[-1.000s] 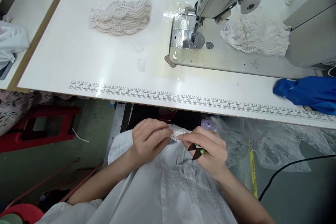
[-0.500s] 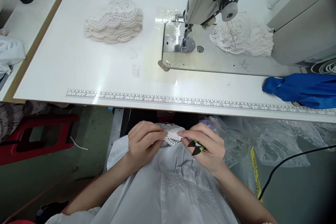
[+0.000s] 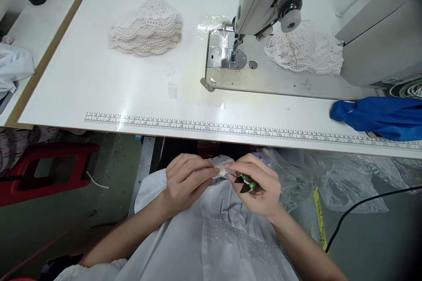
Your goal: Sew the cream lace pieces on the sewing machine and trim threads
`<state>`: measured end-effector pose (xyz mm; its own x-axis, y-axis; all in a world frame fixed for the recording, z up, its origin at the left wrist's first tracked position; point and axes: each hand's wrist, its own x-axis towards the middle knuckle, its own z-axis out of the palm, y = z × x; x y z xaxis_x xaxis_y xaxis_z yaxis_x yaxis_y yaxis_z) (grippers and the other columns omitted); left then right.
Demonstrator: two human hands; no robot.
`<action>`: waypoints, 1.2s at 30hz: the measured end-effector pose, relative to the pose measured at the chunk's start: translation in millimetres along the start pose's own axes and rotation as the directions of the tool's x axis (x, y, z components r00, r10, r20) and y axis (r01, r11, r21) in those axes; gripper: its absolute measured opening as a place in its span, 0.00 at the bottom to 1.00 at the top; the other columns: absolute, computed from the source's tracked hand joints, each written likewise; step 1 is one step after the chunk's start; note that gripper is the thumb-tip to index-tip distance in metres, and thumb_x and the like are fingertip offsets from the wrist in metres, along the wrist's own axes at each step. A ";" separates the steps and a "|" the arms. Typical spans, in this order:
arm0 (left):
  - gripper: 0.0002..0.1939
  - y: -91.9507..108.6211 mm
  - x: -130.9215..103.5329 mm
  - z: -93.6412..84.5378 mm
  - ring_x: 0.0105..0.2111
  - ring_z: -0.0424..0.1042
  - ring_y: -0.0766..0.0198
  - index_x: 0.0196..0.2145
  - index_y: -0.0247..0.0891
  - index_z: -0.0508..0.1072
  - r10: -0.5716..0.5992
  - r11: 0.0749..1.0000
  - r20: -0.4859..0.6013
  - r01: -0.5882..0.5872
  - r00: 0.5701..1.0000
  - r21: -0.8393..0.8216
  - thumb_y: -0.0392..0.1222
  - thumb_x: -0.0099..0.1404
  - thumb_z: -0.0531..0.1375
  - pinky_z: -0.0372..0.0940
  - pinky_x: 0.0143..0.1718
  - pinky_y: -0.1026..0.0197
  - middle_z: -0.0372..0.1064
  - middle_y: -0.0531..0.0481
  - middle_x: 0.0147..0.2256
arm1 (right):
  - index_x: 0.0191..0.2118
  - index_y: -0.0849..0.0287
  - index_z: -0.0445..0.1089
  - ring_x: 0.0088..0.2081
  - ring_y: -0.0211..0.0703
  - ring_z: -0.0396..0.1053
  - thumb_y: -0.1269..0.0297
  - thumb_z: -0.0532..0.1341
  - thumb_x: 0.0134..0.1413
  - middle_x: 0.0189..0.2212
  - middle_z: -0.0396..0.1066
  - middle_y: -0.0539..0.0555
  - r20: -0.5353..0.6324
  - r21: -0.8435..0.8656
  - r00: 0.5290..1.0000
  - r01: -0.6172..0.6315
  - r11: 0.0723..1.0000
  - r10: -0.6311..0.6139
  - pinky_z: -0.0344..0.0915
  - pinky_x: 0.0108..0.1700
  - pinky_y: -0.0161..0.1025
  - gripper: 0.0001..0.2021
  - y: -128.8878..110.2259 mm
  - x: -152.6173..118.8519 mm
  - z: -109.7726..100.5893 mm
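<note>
Over my lap, a small white lace piece (image 3: 221,162) is pinched between both hands, near the table's front edge. My left hand (image 3: 186,180) is closed on its left side with thumb and fingertips. My right hand (image 3: 259,184) grips the other side between thumb and forefinger. Green-handled thread snips (image 3: 247,183) are tucked in the right palm, dark blades pointing left. Fingers cover much of the lace. White gathered fabric (image 3: 227,228) spreads below the hands.
A sewing machine (image 3: 260,13) stands on the white table (image 3: 138,92). One lace stack (image 3: 147,30) lies left of it, another lace pile (image 3: 305,50) under its arm. Blue cloth (image 3: 382,116) rests at right. Plastic bags (image 3: 346,184) and a red stool (image 3: 59,171) are below.
My left hand has shifted slightly right, closer to the right hand, and the lace between them is more bunched and covered. The whole view has tilted a little.
</note>
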<state>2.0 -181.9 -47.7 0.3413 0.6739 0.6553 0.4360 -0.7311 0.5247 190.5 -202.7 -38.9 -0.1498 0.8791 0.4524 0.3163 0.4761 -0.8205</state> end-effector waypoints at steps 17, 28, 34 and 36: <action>0.09 1.3 -3.5 2.2 0.30 0.74 0.65 0.37 0.38 0.72 -0.040 0.995 0.068 0.046 0.997 -0.091 0.28 0.61 0.61 0.66 0.31 0.62 0.77 0.52 0.30 | 0.33 0.58 0.75 0.29 0.35 0.68 0.77 0.66 0.50 0.27 0.70 0.50 0.123 0.241 0.978 -0.194 0.951 0.169 0.66 0.28 0.32 0.06 -0.2 11.2 -1.1; 0.08 -2.3 -2.2 -1.4 0.30 0.74 0.66 0.36 0.38 0.71 -0.040 0.997 0.020 0.041 0.999 -0.060 0.27 0.62 0.59 0.66 0.30 0.64 0.77 0.53 0.29 | 0.28 0.58 0.73 0.24 0.32 0.61 0.68 0.70 0.48 0.24 0.66 0.48 0.486 0.551 0.847 -0.487 0.678 0.213 0.57 0.22 0.31 0.06 6.3 0.7 -24.9; 0.10 -2.3 -4.5 -0.6 0.30 0.74 0.66 0.36 0.37 0.70 -0.065 0.994 0.008 0.066 0.998 -0.085 0.24 0.60 0.60 0.66 0.31 0.63 0.77 0.52 0.30 | 0.27 0.57 0.74 0.23 0.35 0.62 0.64 0.63 0.57 0.22 0.65 0.50 0.559 0.037 0.737 -0.479 0.877 0.379 0.59 0.23 0.33 0.08 2.5 6.6 -59.4; 0.11 -2.2 -3.9 -0.2 0.30 0.74 0.66 0.37 0.37 0.71 -0.071 0.992 0.008 0.072 0.997 -0.100 0.24 0.59 0.61 0.66 0.31 0.63 0.77 0.51 0.30 | 0.36 0.55 0.76 0.27 0.37 0.66 0.66 0.62 0.58 0.30 0.69 0.53 0.421 -0.135 0.800 -0.410 0.902 0.427 0.62 0.23 0.33 0.04 -1.4 8.5 -66.0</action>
<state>-0.4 -182.9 -51.3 0.3158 0.7252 0.6118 0.3741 -0.6878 0.6221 250.6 -197.3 -10.9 -0.3792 0.9153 -0.1355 0.4730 0.0659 -0.8786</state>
